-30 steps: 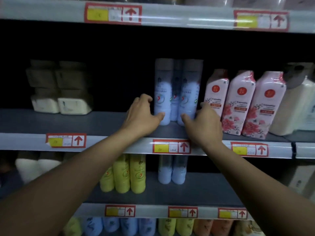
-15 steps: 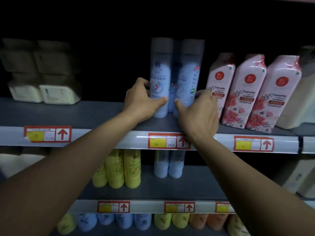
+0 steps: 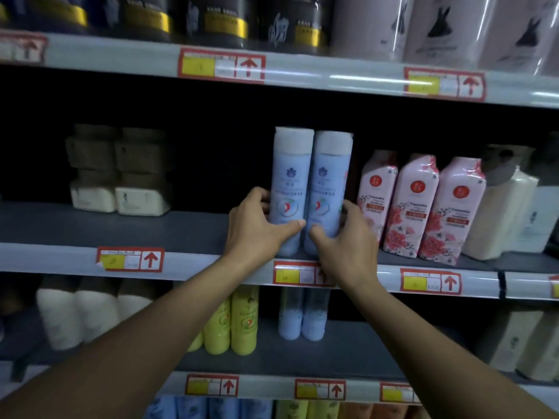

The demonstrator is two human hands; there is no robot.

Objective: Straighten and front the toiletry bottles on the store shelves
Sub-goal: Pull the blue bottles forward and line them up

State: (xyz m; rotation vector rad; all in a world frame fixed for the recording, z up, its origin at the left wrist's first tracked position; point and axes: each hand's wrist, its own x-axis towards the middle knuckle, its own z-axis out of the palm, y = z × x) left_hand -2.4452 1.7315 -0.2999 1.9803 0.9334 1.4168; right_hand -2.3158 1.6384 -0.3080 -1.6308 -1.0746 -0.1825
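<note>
Hands are holding two blue bottles at the front edge of the middle shelf — the left hand is curling round the left blue bottle, and the right hand is curling round the right blue bottle. Both are standing upright, touching — labels facing out. Pink bottles are standing just beside.

Two bare forearms, no sleeves; left hand, right hand ungloved.

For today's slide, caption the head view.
Both hands, left and right, grip two blue bottles on the middle shelf, labels forward.
</note>
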